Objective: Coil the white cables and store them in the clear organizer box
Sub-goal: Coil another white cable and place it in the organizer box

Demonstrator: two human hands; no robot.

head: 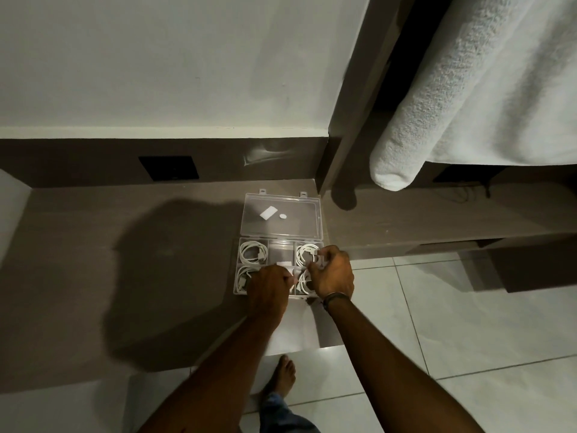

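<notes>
A clear organizer box (238, 270) lies open on a dark brown counter, its lid (281, 228) folded back flat toward the wall. Coiled white cables fill its compartments: one coil (252, 252) at the back left, one (304, 254) at the back right, one (241, 280) at the front left. My left hand (268, 289) is closed over the front middle of the box, pinching something small and white. My right hand (331, 273) is closed on a white cable (303, 284) at the front right compartment. The back middle compartment looks bare.
The counter (125, 260) runs left and ends near my feet. A dark socket plate (168, 167) sits in the wall strip behind. A white towel (462, 98) hangs at the upper right over a lower shelf. White floor tiles (468, 339) lie right.
</notes>
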